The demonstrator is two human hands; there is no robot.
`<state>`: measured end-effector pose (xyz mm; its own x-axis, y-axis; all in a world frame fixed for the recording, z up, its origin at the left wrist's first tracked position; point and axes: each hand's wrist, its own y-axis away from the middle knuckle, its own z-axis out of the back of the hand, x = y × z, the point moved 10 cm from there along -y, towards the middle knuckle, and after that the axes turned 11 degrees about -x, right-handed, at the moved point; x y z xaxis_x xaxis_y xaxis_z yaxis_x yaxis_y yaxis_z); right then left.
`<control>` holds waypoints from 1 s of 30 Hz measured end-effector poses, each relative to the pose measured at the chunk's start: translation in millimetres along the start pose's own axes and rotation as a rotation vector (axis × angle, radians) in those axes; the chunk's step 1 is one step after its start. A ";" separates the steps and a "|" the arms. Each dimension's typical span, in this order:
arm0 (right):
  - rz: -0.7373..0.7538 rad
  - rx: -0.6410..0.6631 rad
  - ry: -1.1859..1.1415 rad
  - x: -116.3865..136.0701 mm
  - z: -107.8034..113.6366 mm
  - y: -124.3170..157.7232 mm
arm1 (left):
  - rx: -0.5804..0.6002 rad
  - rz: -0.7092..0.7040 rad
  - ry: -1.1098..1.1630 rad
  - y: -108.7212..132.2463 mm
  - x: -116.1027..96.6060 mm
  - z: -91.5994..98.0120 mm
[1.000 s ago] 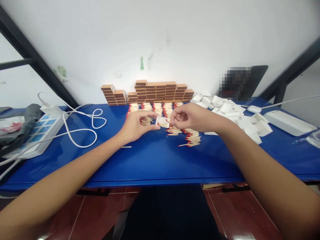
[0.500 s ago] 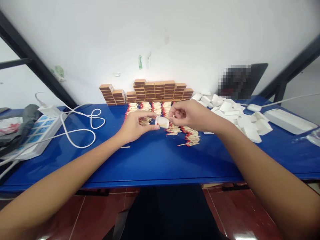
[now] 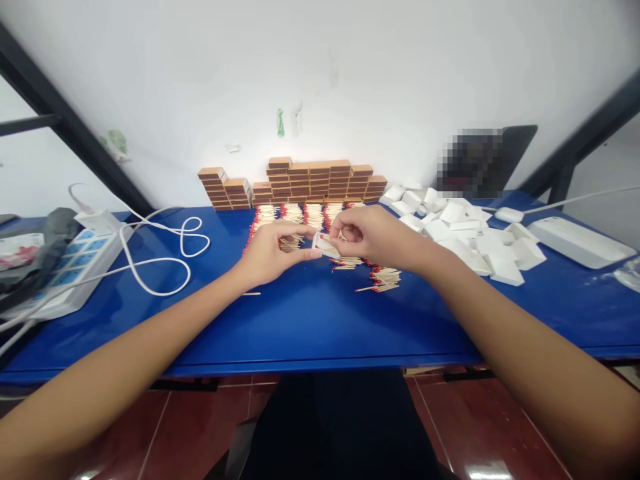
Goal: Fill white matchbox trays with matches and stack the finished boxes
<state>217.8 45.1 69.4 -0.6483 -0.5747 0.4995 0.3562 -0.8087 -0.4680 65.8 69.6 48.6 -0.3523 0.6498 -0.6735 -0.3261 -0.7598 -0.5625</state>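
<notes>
Between its thumb and fingers, my left hand [image 3: 267,252] holds a small white matchbox tray [image 3: 316,244] by its left end. A few matchsticks lie in that tray. My right hand [image 3: 363,233] is closed in a pinch at the tray's right side, with a match [image 3: 327,240] at its fingertips, partly hidden by the fingers. Behind and beneath both hands, red-tipped matches [image 3: 314,217] lie in several rows of piles on the blue table [image 3: 300,327]. A smaller pile of matches [image 3: 385,279] is to the right, nearer the front.
Stacked brown matchboxes [image 3: 309,179] line the wall. Many white trays [image 3: 460,223] are heaped at right, beside a long white case [image 3: 580,241] and a dark tablet-like panel [image 3: 517,157]. On the left are a power strip [image 3: 75,267] and a looped white cable [image 3: 175,293].
My right hand has moved slightly left and down, bringing its fingertips over the tray with the match. My left hand and the tray have barely moved.
</notes>
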 end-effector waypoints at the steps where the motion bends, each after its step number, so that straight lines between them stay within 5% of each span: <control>1: 0.003 0.013 0.020 -0.1 -1.9 0.4 | 0.000 0.001 -0.001 0.0 0.0 -0.1; 11: 0.053 0.107 0.096 6.5 -5.5 4.0 | -0.008 0.002 -0.011 -0.6 -0.7 1.5; 18: 0.050 0.008 0.102 6.7 6.2 1.4 | -0.010 0.029 0.005 -0.3 -0.3 1.5; 30: 0.059 0.076 0.104 3.0 -4.8 3.0 | 0.021 0.112 0.105 2.8 5.1 -5.0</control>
<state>213.7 41.5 66.0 -0.6893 -0.6090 0.3925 0.4433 -0.7830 -0.4363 67.5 70.7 41.2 -0.2940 0.5543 -0.7786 -0.3084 -0.8261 -0.4716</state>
